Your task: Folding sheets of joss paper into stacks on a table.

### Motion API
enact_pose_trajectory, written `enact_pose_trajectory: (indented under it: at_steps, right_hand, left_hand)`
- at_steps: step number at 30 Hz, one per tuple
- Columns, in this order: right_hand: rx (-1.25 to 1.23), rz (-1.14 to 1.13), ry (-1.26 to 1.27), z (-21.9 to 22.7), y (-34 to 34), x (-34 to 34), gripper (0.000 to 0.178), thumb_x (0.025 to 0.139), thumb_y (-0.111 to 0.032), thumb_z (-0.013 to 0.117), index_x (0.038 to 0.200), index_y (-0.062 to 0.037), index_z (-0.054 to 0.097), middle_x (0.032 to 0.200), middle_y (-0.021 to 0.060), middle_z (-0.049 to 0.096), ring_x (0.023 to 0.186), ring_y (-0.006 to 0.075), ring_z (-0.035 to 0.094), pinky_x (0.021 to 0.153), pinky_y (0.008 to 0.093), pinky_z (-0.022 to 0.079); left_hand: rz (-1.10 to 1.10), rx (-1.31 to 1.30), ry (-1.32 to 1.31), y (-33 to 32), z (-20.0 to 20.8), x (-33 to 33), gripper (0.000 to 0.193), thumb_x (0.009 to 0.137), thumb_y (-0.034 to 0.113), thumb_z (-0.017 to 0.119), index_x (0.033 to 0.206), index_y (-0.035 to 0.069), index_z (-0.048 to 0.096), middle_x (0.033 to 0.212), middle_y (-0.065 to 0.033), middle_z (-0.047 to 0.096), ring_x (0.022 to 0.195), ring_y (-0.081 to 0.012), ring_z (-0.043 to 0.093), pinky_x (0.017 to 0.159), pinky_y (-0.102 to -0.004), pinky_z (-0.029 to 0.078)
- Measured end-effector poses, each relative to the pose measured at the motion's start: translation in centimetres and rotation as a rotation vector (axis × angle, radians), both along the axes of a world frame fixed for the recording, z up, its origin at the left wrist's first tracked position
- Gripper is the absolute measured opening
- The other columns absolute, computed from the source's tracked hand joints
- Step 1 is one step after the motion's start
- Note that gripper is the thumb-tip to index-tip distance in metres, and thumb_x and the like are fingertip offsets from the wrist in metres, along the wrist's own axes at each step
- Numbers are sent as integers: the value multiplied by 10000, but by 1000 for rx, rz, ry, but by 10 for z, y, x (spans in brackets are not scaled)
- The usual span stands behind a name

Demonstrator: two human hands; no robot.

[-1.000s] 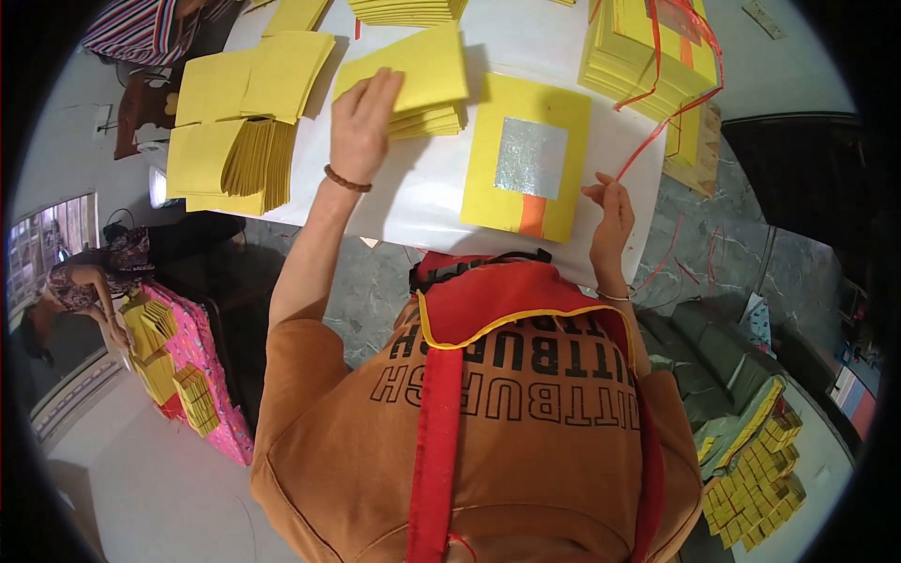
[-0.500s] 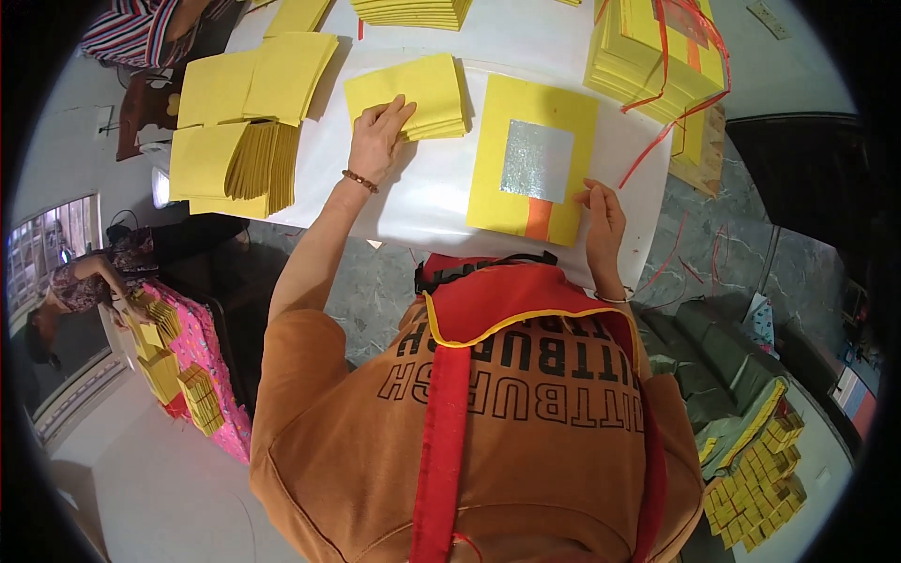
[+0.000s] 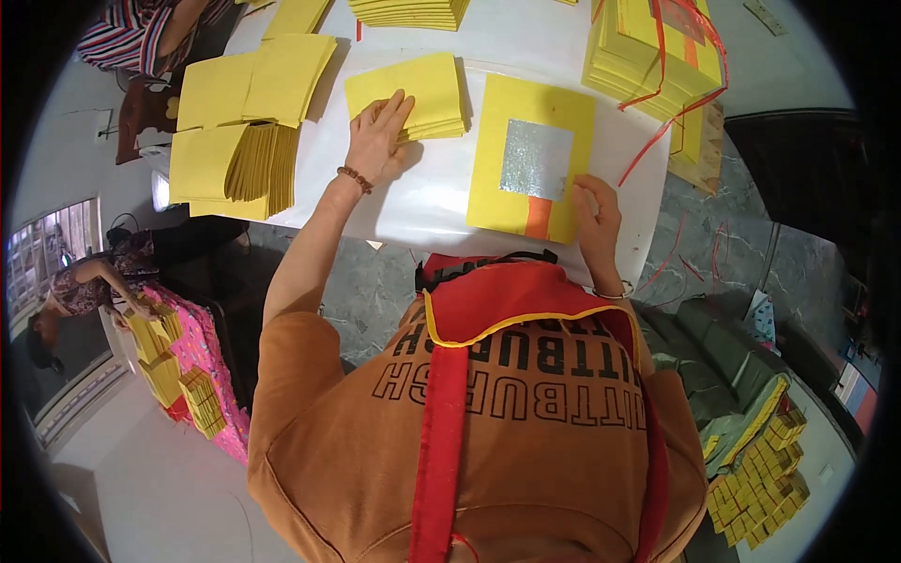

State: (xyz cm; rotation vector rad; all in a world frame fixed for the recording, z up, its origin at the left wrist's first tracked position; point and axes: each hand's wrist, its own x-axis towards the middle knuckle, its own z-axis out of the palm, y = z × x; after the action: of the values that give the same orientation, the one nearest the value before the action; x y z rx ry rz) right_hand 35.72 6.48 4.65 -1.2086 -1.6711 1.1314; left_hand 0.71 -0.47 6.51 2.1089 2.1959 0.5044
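Note:
My left hand (image 3: 377, 141) lies on a small stack of yellow paper sheets (image 3: 422, 80), its fingers stretched over the near left part. To the right, a yellow sheet (image 3: 490, 159) bearing a silver square (image 3: 535, 158) and an orange strip (image 3: 538, 218) lies flat on the white table. My right hand (image 3: 599, 220) is at the right edge of that sheet, fingers bent, the fingertips over its border near the square's corner. No object shows in its grasp.
Folded yellow paper stacks (image 3: 211, 98) cover the table's left side. A tall yellow stack (image 3: 624, 66) tied with red ribbon (image 3: 662, 47) stands at the far right. Another person's striped sleeve (image 3: 122, 38) is at the far left; a second person (image 3: 89, 281) works at a pink-covered table (image 3: 221, 385).
My right hand has shifted slightly left, its fingertips now over the sheet's right border. My left hand stays on the small stack with hardly any movement.

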Motion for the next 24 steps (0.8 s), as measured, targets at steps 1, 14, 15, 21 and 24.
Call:
enact_pose_trajectory:
  at_steps: [1,14,15,21,24]
  right_hand:
    - [187,55,-139,7,3,-2,181,821,-126,616,984,-54,641,956,88,622,966,234,559,861,327,425]
    - [106,166,-164,-7,2,2,214,757,-79,658,971,-66,650,1088,79,571,1044,250,509,912,338,401]
    - [103,157,-167,-9,4,3,214,757,-79,658,971,-66,650,1088,79,571,1044,250,509,912,338,401]
    - [-49,154,19,-18,8,6,144,836,-122,606,941,-40,660,1078,91,581,1030,216,522,905,314,400]
    - [-144,142,90,-21,12,8,200,897,-174,545,930,-13,660,1058,94,599,1014,192,528,899,296,398]
  left_hand:
    - [-21,-12,-27,-2,3,-2,684,653,67,564,1323,108,433,1387,-115,395,1191,-321,383,1006,-424,282]
    - [-386,112,-301,-12,27,94,400,760,139,611,1153,80,570,1159,-113,562,1067,-290,500,902,-422,367]
    - [-456,49,-184,-19,28,108,397,777,210,647,1148,90,573,1178,-106,543,1098,-265,472,914,-406,356]
    - [-593,3,-39,-19,28,119,334,764,249,671,1041,74,608,1095,-81,561,1044,-237,479,882,-393,384]
    - [-614,-5,-265,-14,14,115,232,791,243,646,929,58,625,906,-73,603,890,-230,547,797,-358,440]
